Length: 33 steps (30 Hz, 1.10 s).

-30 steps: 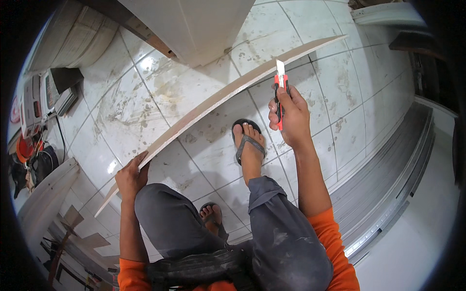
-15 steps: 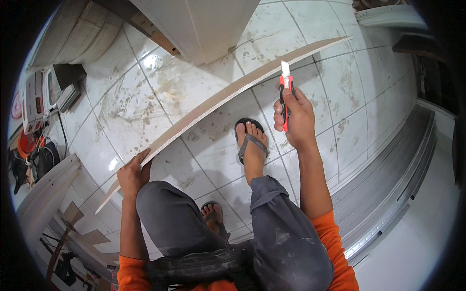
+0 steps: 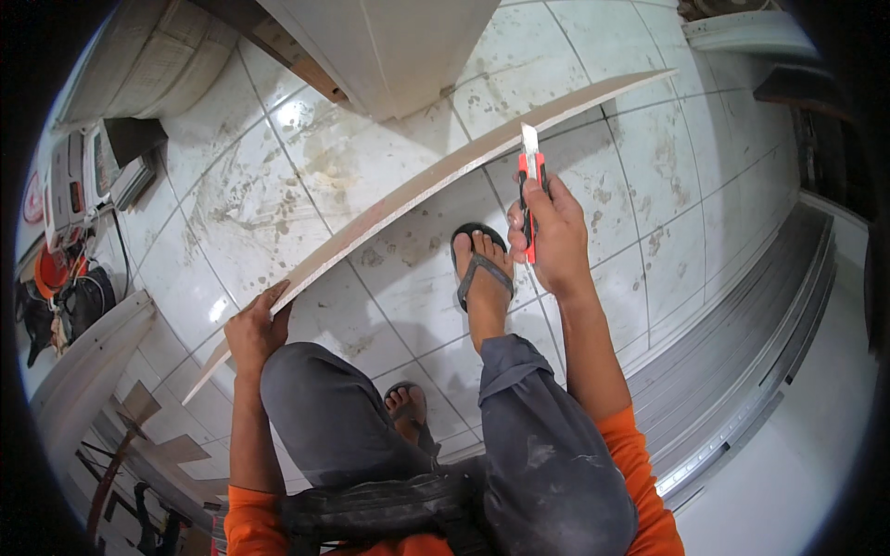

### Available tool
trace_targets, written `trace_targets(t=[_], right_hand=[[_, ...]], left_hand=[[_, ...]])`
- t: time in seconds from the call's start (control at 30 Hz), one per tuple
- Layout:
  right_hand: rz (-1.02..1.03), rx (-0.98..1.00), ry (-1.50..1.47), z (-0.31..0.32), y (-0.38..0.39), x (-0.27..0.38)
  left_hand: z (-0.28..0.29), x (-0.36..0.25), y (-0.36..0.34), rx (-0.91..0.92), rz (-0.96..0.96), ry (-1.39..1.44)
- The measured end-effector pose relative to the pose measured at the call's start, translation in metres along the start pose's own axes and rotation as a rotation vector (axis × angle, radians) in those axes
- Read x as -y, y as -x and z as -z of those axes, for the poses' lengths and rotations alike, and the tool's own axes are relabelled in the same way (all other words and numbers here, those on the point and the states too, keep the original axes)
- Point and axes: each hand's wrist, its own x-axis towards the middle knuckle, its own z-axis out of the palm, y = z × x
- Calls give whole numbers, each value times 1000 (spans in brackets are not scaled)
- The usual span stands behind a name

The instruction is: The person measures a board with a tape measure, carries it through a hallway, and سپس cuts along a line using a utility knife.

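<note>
A long, thin board stands on edge across the view, its pale cut edge upward, above the dusty tiled floor. My left hand is wrapped round the board's edge near its lower left end. My right hand grips a red and black utility knife, blade out and pointing away from me, its tip at or just short of the board's edge; whether it touches, I cannot tell. My sandaled feet are below the board.
Tools, a cord and an orange container lie at the left. A pale box-like column stands ahead. Long grey metal strips lie along the right. Offcuts and other items lie at lower left.
The knife in my right hand shifted right half a second ago and has now moved back left and slightly toward me. My left hand stays on the board.
</note>
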Motion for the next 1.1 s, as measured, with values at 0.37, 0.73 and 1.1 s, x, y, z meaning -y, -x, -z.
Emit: trace_targets(t=[0.37,0.73,1.1], right_hand=[[-26,50,-5,-5,5,-2],[-30,40,-33,-8,6,-5],[-46,55,-77,-14,4,-6]], left_hand=[[1,-4,-1,28,73,35],[0,-2,-1,7,52,81],[0,1,0,-4,30,68]])
